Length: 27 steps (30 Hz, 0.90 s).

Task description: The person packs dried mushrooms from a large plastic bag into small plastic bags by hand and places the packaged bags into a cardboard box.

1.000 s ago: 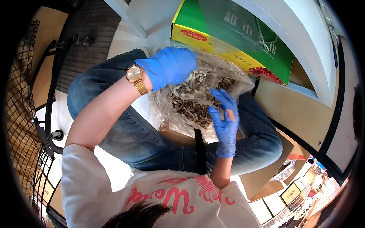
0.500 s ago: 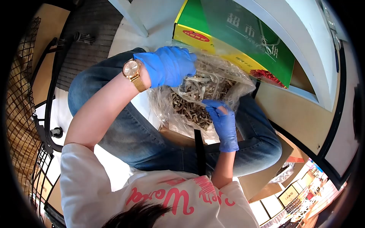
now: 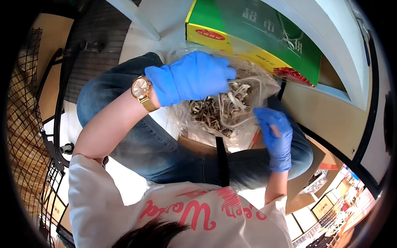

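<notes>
My left hand, in a blue glove, is curled at the upper edge of a small clear plastic bag; its fingertips are partly hidden. My right hand, also in a blue glove, pinches the small bag's lower right edge. Pale dried strips, which look like sliced dried mushrooms, show through it. Underneath, a large clear liner bag holds many brown dried strips. It lies in a cardboard box between my legs.
A green and yellow carton stands just beyond the bags, beside a white curved panel. A black wire cart is at the left. Another open cardboard box sits at the lower right.
Both hands have moved to the right, the right hand farther and slightly down. The small bag is now drawn out wider, and its pale strips show more clearly.
</notes>
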Each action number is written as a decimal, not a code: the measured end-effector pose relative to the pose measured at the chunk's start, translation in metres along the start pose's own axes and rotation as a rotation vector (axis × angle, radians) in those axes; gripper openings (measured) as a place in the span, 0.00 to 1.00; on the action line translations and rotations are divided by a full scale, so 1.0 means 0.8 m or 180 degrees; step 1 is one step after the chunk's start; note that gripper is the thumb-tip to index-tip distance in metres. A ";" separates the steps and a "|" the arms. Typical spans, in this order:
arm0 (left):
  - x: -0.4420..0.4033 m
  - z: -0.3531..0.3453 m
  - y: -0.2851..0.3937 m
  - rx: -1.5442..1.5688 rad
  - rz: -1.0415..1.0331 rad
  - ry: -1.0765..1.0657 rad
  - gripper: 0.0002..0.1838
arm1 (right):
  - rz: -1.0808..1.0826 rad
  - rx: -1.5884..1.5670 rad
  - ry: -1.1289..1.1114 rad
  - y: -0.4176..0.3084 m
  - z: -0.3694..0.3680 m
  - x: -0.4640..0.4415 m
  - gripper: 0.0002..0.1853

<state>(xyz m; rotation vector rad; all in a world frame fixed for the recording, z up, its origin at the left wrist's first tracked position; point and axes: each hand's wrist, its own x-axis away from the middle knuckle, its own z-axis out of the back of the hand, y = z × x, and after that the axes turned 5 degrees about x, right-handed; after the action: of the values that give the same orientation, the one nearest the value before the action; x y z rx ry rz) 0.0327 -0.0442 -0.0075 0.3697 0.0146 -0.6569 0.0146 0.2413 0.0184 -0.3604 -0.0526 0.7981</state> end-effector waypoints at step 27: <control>-0.024 0.009 -0.005 0.0394 0.0392 -0.0269 0.21 | -0.0439 -0.0658 0.0266 0.036 -0.040 0.004 0.11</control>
<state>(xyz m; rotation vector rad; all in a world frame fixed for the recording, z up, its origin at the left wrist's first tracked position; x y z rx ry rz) 0.0145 -0.0380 0.0002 0.4580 -0.1290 -0.5524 0.0024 0.2527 -0.0213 -0.5793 -0.0813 0.6418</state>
